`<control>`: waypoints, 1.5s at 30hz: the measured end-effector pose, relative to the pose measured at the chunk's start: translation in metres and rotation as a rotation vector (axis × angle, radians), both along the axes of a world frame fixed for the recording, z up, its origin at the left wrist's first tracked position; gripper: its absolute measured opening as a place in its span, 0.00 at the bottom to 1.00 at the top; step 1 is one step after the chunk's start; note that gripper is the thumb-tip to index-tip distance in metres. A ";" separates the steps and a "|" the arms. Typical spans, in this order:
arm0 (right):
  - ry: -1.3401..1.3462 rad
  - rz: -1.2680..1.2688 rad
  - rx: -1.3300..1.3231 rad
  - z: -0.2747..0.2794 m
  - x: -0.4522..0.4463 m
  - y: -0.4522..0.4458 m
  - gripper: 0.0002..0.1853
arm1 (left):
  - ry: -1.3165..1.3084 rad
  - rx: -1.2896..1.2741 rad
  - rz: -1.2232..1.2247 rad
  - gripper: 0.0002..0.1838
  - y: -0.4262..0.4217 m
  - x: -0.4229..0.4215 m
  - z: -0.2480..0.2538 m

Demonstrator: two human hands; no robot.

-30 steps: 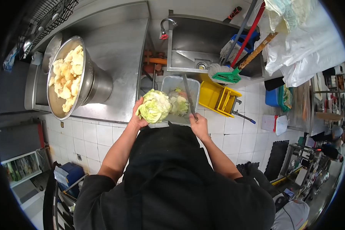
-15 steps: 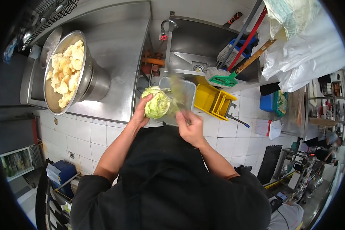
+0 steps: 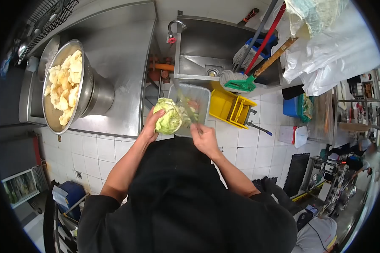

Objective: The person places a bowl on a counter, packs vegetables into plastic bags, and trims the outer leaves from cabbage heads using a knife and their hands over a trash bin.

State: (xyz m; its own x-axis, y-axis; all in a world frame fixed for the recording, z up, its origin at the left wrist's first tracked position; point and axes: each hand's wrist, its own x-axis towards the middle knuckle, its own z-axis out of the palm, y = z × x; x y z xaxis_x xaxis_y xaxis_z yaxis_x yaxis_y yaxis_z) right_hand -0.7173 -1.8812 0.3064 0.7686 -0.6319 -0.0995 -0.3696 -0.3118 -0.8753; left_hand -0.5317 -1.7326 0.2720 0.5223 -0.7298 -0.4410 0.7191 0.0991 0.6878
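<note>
- Held a leafy vegetable (image 3: pixel 169 117) in the left hand (image 3: pixel 150 125), over the left edge of the bin (image 3: pixel 204 103); curled the fingers round its left side, with some hidden underneath.
- Gripped a knife (image 3: pixel 185 103) by the handle in the right hand (image 3: pixel 204 139), at the near edge of the bin, with the fingers closed together.
- Angled the blade across the bin toward its far left corner, close beside the vegetable; could not tell through the blur whether touching.
- Seemed, as a judgement, to be at a trimming step, with scraps (image 3: pixel 193 110) inside the bin.
- Called, apparently, for a steady left hold, fingers clear of the blade, and a controlled stroke above the bin.
- Saw also a yellow bucket (image 3: pixel 223 105) just right of the bin, and a bowl (image 3: pixel 87 80) well to its left.
</note>
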 end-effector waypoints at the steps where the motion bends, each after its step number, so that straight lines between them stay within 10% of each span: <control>1: -0.146 -0.015 0.009 0.023 0.008 -0.004 0.16 | 0.004 0.008 -0.008 0.30 0.000 0.000 0.002; 6: -0.376 -0.094 -0.046 0.047 0.014 0.009 0.15 | 0.001 0.024 -0.036 0.32 -0.004 0.004 -0.005; 10: 0.263 0.053 -0.018 -0.121 -0.042 0.007 0.18 | -0.038 0.061 -0.013 0.32 -0.003 0.006 -0.013; 15: 0.357 0.013 0.142 -0.149 -0.056 -0.014 0.19 | 0.253 -0.080 -0.045 0.32 0.032 0.015 -0.026; 34: -0.099 0.653 -0.599 -0.071 0.289 0.037 0.19 | 0.401 -0.444 0.091 0.57 0.133 0.030 -0.019; 36: -0.189 0.616 -0.523 -0.033 0.274 0.035 0.22 | 0.320 -0.238 0.264 0.57 0.128 0.048 -0.037; 38: -0.064 0.858 0.569 0.008 0.244 0.021 0.29 | 0.412 -0.252 0.065 0.57 0.126 0.054 -0.014; 45: 0.038 1.096 0.342 0.060 0.155 -0.017 0.43 | 0.451 -0.084 -0.549 0.60 0.088 0.079 -0.009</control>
